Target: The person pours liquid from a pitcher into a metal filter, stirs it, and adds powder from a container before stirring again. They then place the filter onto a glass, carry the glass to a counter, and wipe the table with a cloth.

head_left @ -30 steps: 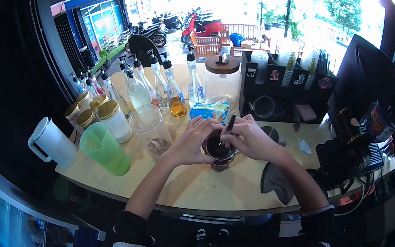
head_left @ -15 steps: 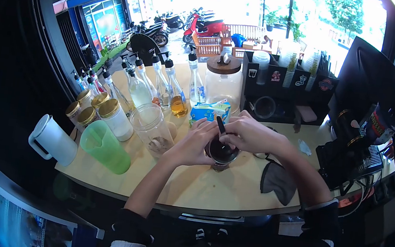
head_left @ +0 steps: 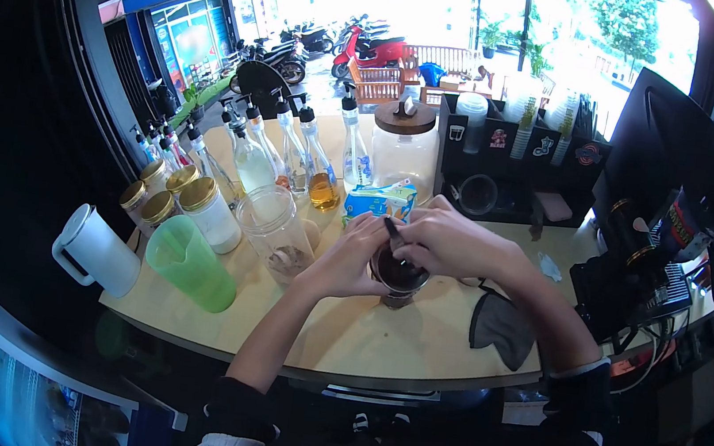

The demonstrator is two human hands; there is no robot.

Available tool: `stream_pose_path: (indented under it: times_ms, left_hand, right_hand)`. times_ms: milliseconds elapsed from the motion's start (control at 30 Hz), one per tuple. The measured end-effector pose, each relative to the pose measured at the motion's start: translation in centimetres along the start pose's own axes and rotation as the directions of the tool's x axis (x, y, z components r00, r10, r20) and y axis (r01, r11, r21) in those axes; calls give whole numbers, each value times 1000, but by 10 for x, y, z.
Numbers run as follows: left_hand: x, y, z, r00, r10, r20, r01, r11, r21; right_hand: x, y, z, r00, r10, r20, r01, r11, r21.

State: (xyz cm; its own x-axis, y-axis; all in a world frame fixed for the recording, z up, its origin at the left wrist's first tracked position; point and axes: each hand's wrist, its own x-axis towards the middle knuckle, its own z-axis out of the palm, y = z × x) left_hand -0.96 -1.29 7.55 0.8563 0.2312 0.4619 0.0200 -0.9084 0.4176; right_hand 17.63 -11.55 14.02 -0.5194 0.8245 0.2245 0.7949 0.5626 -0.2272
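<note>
My left hand (head_left: 347, 259) is wrapped around the side of a clear cup (head_left: 398, 299) that holds something dark brown. Over the cup's mouth, my right hand (head_left: 457, 246) grips a stirring utensil by its black handle (head_left: 392, 231). The handle leans to the upper left, and the lower end is hidden down in the cup. Just behind my hands is a blue and green carton (head_left: 380, 201). A tall clear plastic jar (head_left: 270, 228) stands to the left of my left hand.
Pump bottles (head_left: 320, 161) and gold-lidded jars (head_left: 208, 214) line the left side, with a green pitcher (head_left: 191, 265) and a white jug (head_left: 99, 252) in front. On the right lie a grey cloth (head_left: 502, 328) and a black cup organizer (head_left: 520, 167).
The black handle has tipped further to the left as my right hand shifts slightly left over the cup. My left hand stays around the cup.
</note>
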Motion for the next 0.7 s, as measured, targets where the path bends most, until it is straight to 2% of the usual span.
stream_pose_path:
  times_ms: [33,100,167,233,300,433,500,533,567,633,667,700]
  left_hand:
    - [0,1,0,1000,-1,-1,1,1000,-1]
    - [0,2,-1,999,31,-20,-30,999,21]
    - [0,0,5,997,47,-65,-47,999,9]
    - [-2,-1,9,992,61,-106,-62,998,-5]
    - [-2,3,7,989,53,-135,-52,999,11]
    - [-2,0,4,996,0,-88,-2,1000,-25]
    - [-2,1,7,991,26,-135,-33,998,-48]
    - [-2,1,7,991,24,-135,-31,998,-48]
    - [-2,1,7,992,25,-128,-31,999,-40]
    - [-2,1,7,993,27,-117,-31,999,-31]
    - [-1,1,7,992,29,-126,-33,999,-27]
    - [-2,2,8,990,31,-135,-35,999,-26]
  right_hand:
    - [-1,0,-3,998,55,-6,-55,998,0]
    - [-1,1,5,999,47,23,-48,997,56]
    - [-3,-1,16,990,-81,-119,85,996,33]
    - [-2,1,13,995,-30,-96,35,998,52]
    - [-2,2,14,968,-13,-249,36,995,88]
    - [-8,0,19,964,4,-266,12,998,55]
    - [-11,0,16,922,33,-386,-15,999,49]
    - [-12,-1,14,950,106,-295,-78,992,104]
    - [-13,-1,15,950,104,-296,-77,992,103]
    - [-13,0,19,978,85,-191,-76,996,54]
    - [-14,0,18,978,85,-193,-76,996,54]
    - [-14,0,17,956,59,-287,-50,998,37]
